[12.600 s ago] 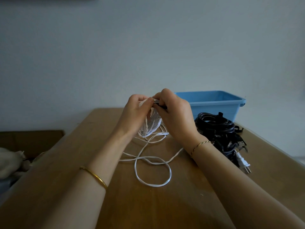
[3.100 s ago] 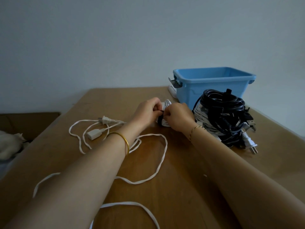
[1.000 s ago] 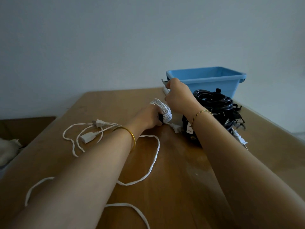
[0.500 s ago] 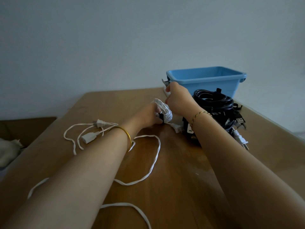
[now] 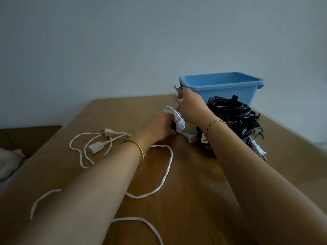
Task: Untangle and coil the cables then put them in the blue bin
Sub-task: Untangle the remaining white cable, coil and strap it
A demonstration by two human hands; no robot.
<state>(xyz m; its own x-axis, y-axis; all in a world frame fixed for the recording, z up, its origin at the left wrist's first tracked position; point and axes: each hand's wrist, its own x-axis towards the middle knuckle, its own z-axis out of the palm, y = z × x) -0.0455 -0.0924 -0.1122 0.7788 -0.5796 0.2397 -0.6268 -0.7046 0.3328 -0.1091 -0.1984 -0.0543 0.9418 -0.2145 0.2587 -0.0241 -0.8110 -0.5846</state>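
Observation:
A coiled white cable [image 5: 177, 119] with a black strap around it sits mid-table, and my left hand [image 5: 160, 127] grips it at the strap. My right hand [image 5: 192, 106] hovers just above and right of the coil, fingers curled; what it pinches is hidden. A loose white extension cord [image 5: 166, 172] snakes over the table toward me, its plug [image 5: 108, 133] and socket end [image 5: 94, 149] lying to the left. A pile of black cables [image 5: 231, 114] lies right of the coil. The blue bin [image 5: 221, 89] stands behind that pile.
The wooden table [image 5: 194, 200] meets a plain wall at the back. A white plug [image 5: 259, 151] juts from the black pile toward the right edge. Left of the table, lower down, lie a brown surface and a pale cloth [image 5: 8, 163].
My right hand has lifted off the white coil and up toward the bin's corner. My left hand keeps its grip on the coil at the strap.

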